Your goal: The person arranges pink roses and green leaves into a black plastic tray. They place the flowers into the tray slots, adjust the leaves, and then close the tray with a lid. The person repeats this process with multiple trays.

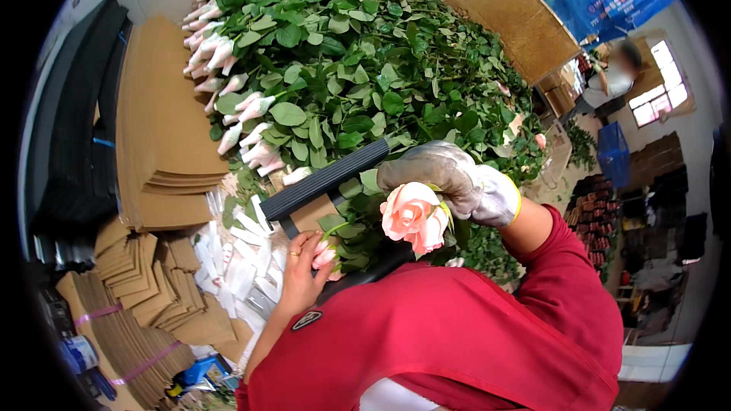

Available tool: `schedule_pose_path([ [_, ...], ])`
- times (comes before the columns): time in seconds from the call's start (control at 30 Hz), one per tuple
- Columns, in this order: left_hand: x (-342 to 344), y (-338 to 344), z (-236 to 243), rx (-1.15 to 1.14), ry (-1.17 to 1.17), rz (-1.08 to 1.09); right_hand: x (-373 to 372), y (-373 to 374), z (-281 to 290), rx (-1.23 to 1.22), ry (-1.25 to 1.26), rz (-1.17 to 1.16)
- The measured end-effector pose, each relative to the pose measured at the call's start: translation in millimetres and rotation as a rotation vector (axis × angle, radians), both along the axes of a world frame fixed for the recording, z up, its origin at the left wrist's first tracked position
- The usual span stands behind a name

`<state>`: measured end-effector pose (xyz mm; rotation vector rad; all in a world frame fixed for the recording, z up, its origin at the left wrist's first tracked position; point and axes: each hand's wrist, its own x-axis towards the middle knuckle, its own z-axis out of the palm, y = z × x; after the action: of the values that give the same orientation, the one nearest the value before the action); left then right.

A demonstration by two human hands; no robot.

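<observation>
My right hand (451, 179), in a grey work glove with a yellow cuff, grips a pale pink open rose (415, 217) just under its bloom, over a heap of cut roses. My bare left hand (303, 278), with a ring on one finger, pinches a small pink bud or petal (326, 255) just left of the rose's green stem. Between the hands and the heap a black ribbed bar (326, 179) slants above a brown cardboard piece (312, 213). My red sleeves fill the lower part of the view.
The rose heap (358, 53) has dense green leaves and white net-sleeved buds (217, 53) along its left edge. Flat cardboard stacks (164, 129) and loose white sleeves (240, 262) lie to the left. At the back right stand another person (609, 83) and a blue crate (613, 153).
</observation>
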<state>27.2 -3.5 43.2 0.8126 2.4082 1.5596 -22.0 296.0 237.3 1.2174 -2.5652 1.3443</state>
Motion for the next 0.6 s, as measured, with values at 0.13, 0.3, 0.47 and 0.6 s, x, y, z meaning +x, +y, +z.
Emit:
schedule_pose_path([
  [0.13, -2, 3, 4, -0.064, 0.013, 0.013, 0, 8, -10, -0.011, 0.015, 0.005],
  [0.3, -1, 0, 5, -0.229, 0.197, 0.074, -12, -2, -21, -0.064, -0.007, 0.062],
  [0.47, -4, -2, -4, -0.116, 0.094, 0.09, -23, -59, -118, 0.103, -0.329, 0.122],
  [0.6, 6, -1, -13, 0.009, -0.066, 0.194, -23, -70, -129, 0.253, -0.294, 0.198],
])
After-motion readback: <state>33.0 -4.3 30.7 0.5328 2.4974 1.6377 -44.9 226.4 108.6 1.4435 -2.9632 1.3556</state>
